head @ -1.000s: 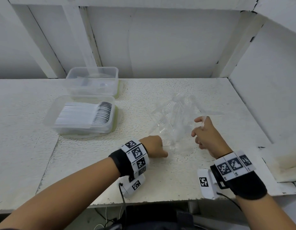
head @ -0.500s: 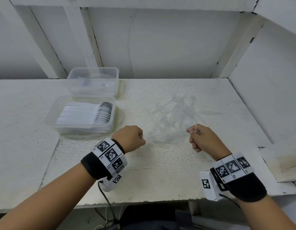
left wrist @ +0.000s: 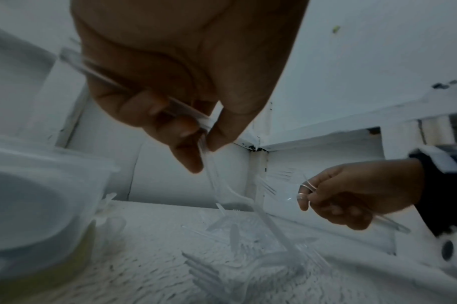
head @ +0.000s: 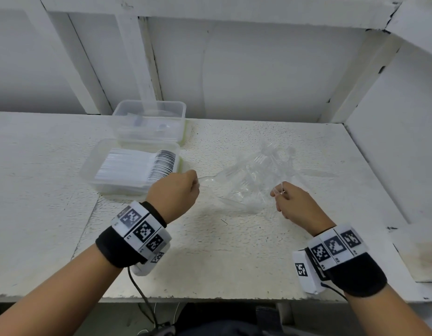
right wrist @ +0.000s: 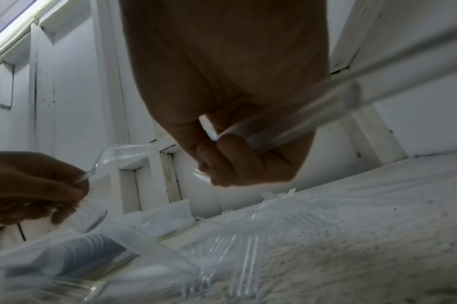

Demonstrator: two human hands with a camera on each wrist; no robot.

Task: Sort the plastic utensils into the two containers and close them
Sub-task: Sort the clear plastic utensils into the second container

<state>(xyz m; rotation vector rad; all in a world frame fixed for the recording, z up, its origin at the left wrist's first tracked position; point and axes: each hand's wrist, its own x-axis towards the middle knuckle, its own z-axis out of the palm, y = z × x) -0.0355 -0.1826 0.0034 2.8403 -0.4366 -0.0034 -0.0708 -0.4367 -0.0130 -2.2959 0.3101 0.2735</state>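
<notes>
Clear plastic forks and spoons lie in a loose pile (head: 256,175) at mid-table. My left hand (head: 196,186) pinches the handle of a clear spoon (head: 209,181), held just right of the near container (head: 89,170), which is packed with stacked spoons. In the left wrist view the spoon (left wrist: 214,185) hangs down from the fingertips (left wrist: 191,162). My right hand (head: 278,192), at the pile's right edge, grips a clear utensil (right wrist: 287,127) whose head is hidden. The far container (head: 149,122) stands open behind the near one, holding a few clear pieces.
The white textured table (head: 210,251) ends in a front edge near my wrists. A white wall with beams runs along the back and a side panel (head: 392,141) closes the right. A cable hangs from my left wrist band.
My left hand has lifted off the table by the pile and moved left toward the near container with a spoon. The right hand drew back slightly, holding its utensil.
</notes>
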